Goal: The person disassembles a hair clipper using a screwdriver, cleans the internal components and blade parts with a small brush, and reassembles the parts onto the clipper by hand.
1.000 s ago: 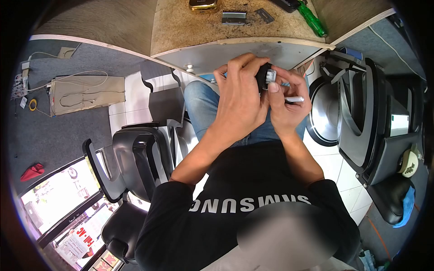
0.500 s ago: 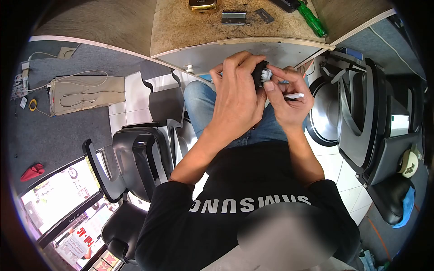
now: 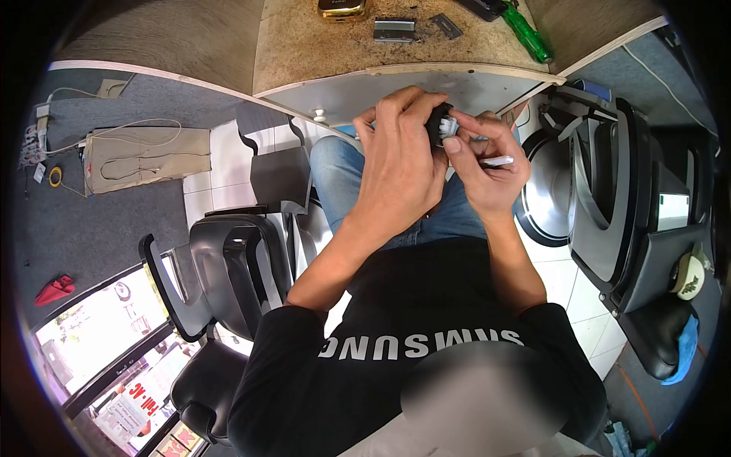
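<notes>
Over my lap, my left hand (image 3: 400, 156) is closed around a small black device (image 3: 436, 126). A white inner part (image 3: 448, 126) shows at the device's right side, facing my right hand. My right hand (image 3: 491, 164) pinches at that white part with thumb and forefinger. Tucked in the curled fingers of the same hand is a slim white and silvery piece (image 3: 496, 161), whose kind I cannot make out. The fingers hide most of the device.
On the worn wooden shelf (image 3: 312, 57) ahead lie a gold-coloured device (image 3: 343, 7), a flat metal piece (image 3: 394, 30), a small dark plate (image 3: 445, 26) and a green-handled tool (image 3: 527, 34). Black salon-style chairs stand left (image 3: 236, 266) and right (image 3: 601, 206).
Almost nothing differs. My right hand and the slim piece in it have shifted very slightly to the right; my left hand holds the same pose.
</notes>
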`<state>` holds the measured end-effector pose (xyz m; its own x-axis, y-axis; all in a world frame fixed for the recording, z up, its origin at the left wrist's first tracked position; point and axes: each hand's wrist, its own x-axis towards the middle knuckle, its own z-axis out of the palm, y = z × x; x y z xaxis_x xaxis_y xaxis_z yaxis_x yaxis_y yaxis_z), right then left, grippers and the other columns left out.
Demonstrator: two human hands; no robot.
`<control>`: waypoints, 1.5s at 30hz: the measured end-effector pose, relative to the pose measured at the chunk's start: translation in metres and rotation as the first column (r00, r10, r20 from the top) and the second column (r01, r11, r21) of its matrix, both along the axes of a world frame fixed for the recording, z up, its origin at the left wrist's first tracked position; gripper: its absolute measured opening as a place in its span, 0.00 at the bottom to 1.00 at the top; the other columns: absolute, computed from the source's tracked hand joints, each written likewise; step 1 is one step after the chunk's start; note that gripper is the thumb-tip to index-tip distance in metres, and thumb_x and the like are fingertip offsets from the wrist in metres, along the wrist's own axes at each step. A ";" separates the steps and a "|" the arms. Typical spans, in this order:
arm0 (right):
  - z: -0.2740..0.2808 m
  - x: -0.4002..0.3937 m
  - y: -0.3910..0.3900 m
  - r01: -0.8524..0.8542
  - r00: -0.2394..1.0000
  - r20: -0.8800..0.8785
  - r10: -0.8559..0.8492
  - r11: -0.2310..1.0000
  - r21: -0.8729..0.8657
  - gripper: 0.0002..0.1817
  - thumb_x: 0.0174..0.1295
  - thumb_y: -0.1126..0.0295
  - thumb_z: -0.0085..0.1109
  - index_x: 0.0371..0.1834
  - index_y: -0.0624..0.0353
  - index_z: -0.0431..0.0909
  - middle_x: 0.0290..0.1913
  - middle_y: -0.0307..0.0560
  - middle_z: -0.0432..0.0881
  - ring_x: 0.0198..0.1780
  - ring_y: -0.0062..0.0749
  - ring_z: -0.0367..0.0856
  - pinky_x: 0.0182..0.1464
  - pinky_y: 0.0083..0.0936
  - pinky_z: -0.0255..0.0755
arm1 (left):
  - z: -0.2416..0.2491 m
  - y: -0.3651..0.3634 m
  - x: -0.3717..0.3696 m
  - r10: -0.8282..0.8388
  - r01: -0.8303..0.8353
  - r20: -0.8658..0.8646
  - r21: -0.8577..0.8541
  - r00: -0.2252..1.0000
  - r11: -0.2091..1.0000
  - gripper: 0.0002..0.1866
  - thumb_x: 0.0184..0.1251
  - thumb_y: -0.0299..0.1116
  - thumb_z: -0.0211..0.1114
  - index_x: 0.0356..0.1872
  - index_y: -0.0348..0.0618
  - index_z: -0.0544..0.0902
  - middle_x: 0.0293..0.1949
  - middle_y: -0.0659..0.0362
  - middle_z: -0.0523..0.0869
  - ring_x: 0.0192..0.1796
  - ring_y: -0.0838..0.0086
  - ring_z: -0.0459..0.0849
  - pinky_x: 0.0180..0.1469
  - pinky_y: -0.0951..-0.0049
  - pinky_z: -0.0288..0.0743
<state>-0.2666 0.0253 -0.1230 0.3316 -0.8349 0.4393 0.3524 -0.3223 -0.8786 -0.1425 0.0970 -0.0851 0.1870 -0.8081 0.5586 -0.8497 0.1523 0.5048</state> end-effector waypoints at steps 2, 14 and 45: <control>-0.001 -0.001 -0.001 0.000 1.000 0.003 0.000 1.000 -0.013 0.16 0.63 0.84 0.75 0.54 0.68 0.88 0.36 0.37 0.82 0.26 0.05 0.67 0.26 0.11 0.54 | 0.000 0.000 0.000 -0.001 0.001 0.004 -0.003 1.000 1.000 0.37 0.54 0.21 0.74 0.68 0.38 0.71 0.62 0.48 0.76 0.65 0.53 0.74 0.65 0.48 0.59; 0.006 0.000 0.002 0.021 1.000 0.020 -0.021 1.000 0.008 0.16 0.63 0.84 0.75 0.54 0.68 0.89 0.36 0.40 0.83 0.29 0.08 0.72 0.27 0.11 0.60 | -0.006 -0.002 0.000 0.017 -0.013 0.075 -0.058 0.997 0.998 0.39 0.51 0.18 0.71 0.69 0.41 0.71 0.62 0.50 0.76 0.62 0.54 0.75 0.64 0.48 0.59; 0.014 -0.016 -0.005 -0.027 0.987 -0.162 0.001 0.987 -0.157 0.17 0.65 0.85 0.73 0.56 0.74 0.86 0.37 0.44 0.86 0.37 0.17 0.81 0.40 0.13 0.72 | -0.003 -0.002 0.002 -0.060 0.062 0.031 -0.050 0.998 0.997 0.38 0.51 0.20 0.73 0.68 0.38 0.72 0.62 0.48 0.76 0.62 0.53 0.75 0.63 0.49 0.60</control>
